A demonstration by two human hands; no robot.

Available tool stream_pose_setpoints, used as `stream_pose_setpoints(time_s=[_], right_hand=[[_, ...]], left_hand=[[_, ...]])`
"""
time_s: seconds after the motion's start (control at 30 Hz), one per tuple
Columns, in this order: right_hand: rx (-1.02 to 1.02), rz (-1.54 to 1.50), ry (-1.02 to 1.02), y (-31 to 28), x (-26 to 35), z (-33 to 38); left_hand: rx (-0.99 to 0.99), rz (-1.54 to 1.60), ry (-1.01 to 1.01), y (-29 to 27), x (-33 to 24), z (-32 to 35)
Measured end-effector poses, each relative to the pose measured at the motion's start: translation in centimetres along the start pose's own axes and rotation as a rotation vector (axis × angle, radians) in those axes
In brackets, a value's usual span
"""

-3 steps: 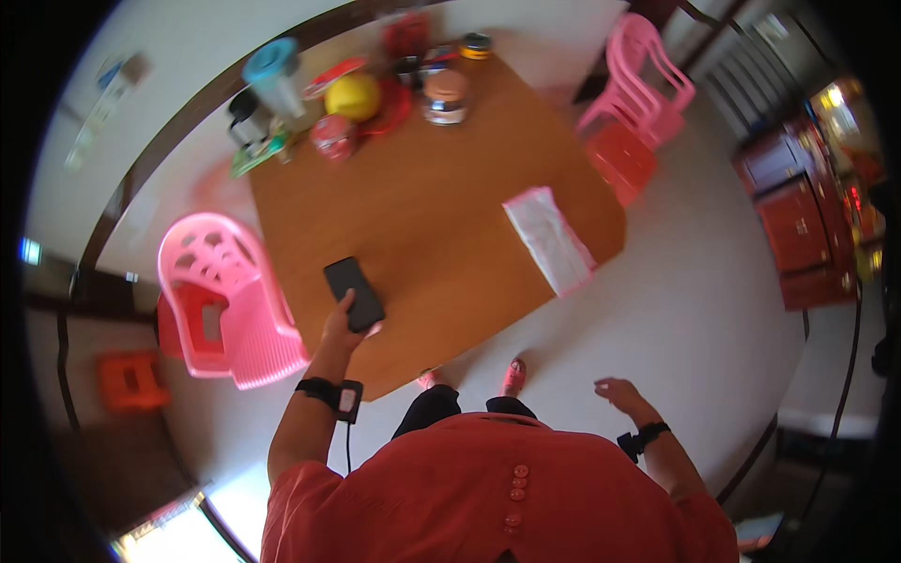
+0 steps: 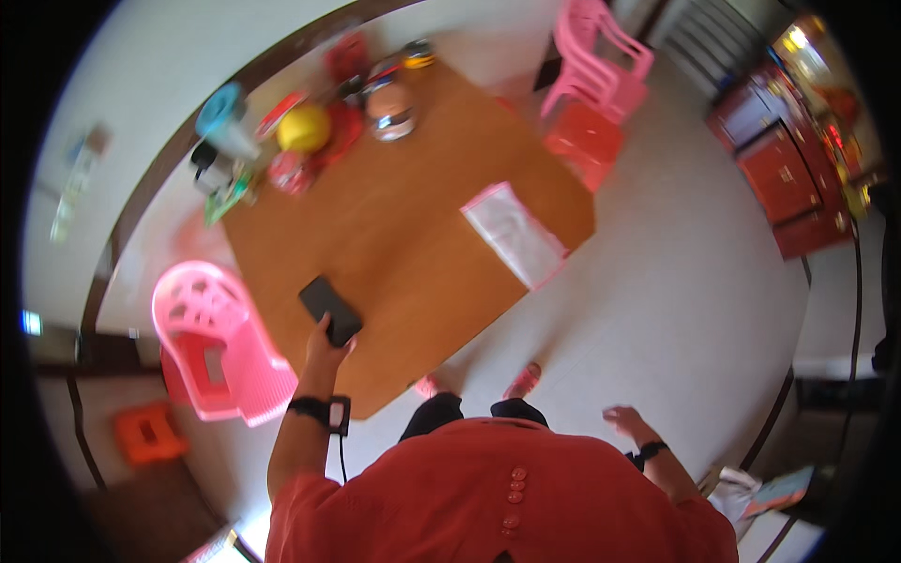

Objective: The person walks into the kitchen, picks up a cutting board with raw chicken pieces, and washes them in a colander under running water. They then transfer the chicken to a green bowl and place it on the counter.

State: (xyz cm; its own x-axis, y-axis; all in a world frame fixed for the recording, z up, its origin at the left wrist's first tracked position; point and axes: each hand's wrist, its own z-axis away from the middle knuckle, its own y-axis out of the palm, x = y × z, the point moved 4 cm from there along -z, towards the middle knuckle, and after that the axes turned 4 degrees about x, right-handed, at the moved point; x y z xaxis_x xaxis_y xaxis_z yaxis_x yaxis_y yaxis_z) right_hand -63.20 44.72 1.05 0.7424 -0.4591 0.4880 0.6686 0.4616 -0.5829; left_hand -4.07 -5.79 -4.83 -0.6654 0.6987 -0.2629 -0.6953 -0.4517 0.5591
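My left hand (image 2: pixel 329 349) is closed around the lower end of a black smartphone (image 2: pixel 330 311), with the thumb lying along its edge. Hand and phone are over the near left part of a brown wooden table (image 2: pixel 394 216). My right hand (image 2: pixel 623 420) hangs above the floor, to the right of my body and apart from the table. Its fingers look loosely extended, and nothing shows in them. A white cloth with a pink border (image 2: pixel 514 235) lies on the table's right side.
At the table's far left stand a blue-lidded jug (image 2: pixel 225 117), a yellow round object (image 2: pixel 303 129) and a jar with an orange-brown lid (image 2: pixel 389 108). A pink chair (image 2: pixel 221 324) is at left, a red stool (image 2: pixel 584 143) at far right. A reddish cabinet (image 2: pixel 781 178) stands beyond.
The view has turned, so the table and the things on it sit farther left and the cabinet higher. My left hand still holds the smartphone.
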Motion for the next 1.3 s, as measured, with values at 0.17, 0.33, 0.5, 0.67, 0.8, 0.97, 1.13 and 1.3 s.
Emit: stream_pose_setpoints(time_s=[0.17, 0.33, 0.5, 0.67, 0.8, 0.97, 1.13, 1.3], right_hand=[[0.009, -0.947, 0.814, 14.5, -8.6, 14.9], [-0.138, -1.213, 1.035, 20.0, -13.3, 19.1], [-0.333, -0.981, 0.624, 18.6, -21.7, 20.1], [-0.490, -1.121, 0.640, 10.4, -29.7, 21.7], [-0.685, -0.751, 0.163, -0.2, -31.7, 21.1], [-0.248, -0.961, 0.230, -6.8, -31.6, 20.5], [-0.424, -1.148, 0.472, -14.0, -39.3, 25.8], [-0.716, -1.477, 0.761, -15.2, -50.2, 31.0]], left_hand=[[-0.105, -0.456, 0.201, 3.1, 1.0, 2.3], [-0.312, -1.041, 0.304, 11.7, 5.7, 8.2], [0.020, -1.163, -0.238, 25.9, 22.6, 7.3], [1.019, -1.916, -0.687, 39.0, 48.3, 9.6], [1.072, -2.137, -0.840, 45.4, 64.4, 10.2], [1.237, -2.219, -0.913, 54.2, 79.9, 6.9], [1.491, -2.270, -0.985, 65.2, 96.1, 6.1], [1.668, -2.301, -1.045, 73.3, 111.8, 7.6]])
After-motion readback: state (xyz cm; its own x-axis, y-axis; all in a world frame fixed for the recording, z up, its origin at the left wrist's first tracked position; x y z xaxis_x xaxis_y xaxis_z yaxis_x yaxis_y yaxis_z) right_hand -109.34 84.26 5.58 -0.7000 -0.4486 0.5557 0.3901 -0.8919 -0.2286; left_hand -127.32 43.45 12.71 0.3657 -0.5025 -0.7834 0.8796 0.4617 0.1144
